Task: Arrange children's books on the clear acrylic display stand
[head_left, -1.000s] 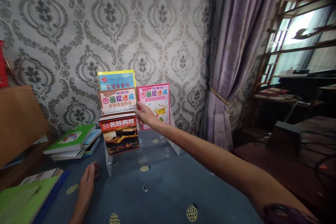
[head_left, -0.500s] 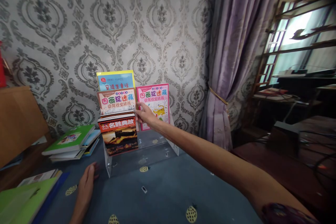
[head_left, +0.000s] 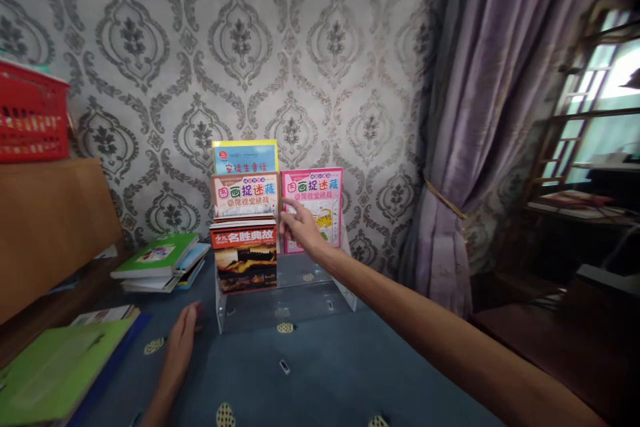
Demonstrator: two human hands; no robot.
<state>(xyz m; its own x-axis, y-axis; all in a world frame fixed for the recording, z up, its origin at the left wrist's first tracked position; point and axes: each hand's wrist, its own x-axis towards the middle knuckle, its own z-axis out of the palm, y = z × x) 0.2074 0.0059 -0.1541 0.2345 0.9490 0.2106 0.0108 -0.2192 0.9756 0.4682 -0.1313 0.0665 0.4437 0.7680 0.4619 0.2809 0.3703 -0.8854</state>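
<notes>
My right hand (head_left: 301, 225) is at the right edge of a brown-bordered picture book (head_left: 245, 195), its index finger stretched out and nothing visible in its grasp. Whether the fingertips touch that edge I cannot tell. Just behind the hand stands a pink picture book (head_left: 313, 181), partly covered by it. A clear display rack (head_left: 295, 275) carries these books, along with a blue book with a yellow border (head_left: 245, 155) at the back and a dark red-topped book (head_left: 246, 265) in front. Low over the table, left of the rack, my left hand (head_left: 184, 333) is open and holds nothing.
A stack with a green book (head_left: 157, 255) on top lies left of the rack. Nearer is a lime-green book (head_left: 65, 353). A red basket (head_left: 33, 113) sits on a wooden cabinet (head_left: 55, 213). Behind are a patterned wall and a purple curtain (head_left: 480, 113).
The view has swung left, bringing the red basket into sight. My right index finger has straightened and the hand has eased away from the brown-bordered book's edge. My left hand stays low, open.
</notes>
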